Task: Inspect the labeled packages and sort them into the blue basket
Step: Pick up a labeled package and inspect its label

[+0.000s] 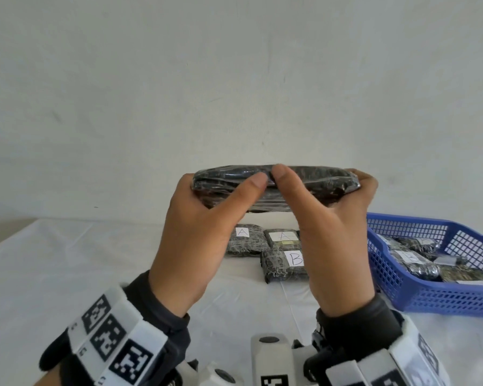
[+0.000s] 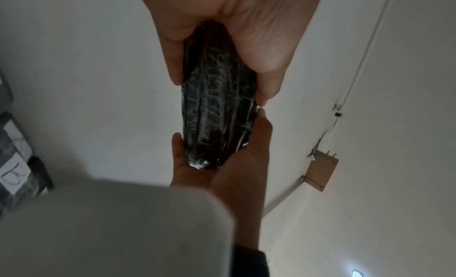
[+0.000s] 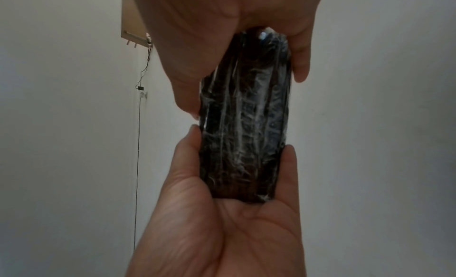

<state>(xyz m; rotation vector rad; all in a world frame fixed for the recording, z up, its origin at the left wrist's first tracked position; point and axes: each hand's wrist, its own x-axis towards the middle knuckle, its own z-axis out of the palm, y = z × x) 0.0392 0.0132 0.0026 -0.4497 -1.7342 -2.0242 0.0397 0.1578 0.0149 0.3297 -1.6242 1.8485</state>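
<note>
Black plastic wrap, glossy and creased, covers the package (image 1: 313, 181) that we hold up in front of us with both hands, well above the table (image 1: 67, 268). Our left hand (image 1: 195, 232) grips its left end, thumb on the near face and fingers curled round behind it. Our right hand (image 1: 335, 238) grips the right end the same way, and the two thumb tips nearly meet at the middle of the near edge. The package lies level, edge-on to the head camera, so we cannot tell what label it bears.

From the left wrist the same package (image 2: 217, 97) runs away from the camera between our left palm (image 2: 222, 176) below and the right hand (image 2: 246, 37) above. From the right wrist it (image 3: 246, 115) sits in our right palm (image 3: 222, 222), with the left hand (image 3: 197, 37) clasping the far end.

On the white cloth of the table, beyond our wrists, three wrapped packages lie close together: one marked A (image 1: 246, 240), a second marked A (image 1: 282, 238) just to its right, and one marked B (image 1: 285, 264) nearer to us, touching the second. To the right stands the blue basket (image 1: 402, 277), a mesh tray holding several more wrapped packages (image 1: 413, 261) with white labels; their letters are too blurred for us to read. Both wrists wear dark sleeves and white bands printed with black square markers (image 1: 115, 346).
</note>
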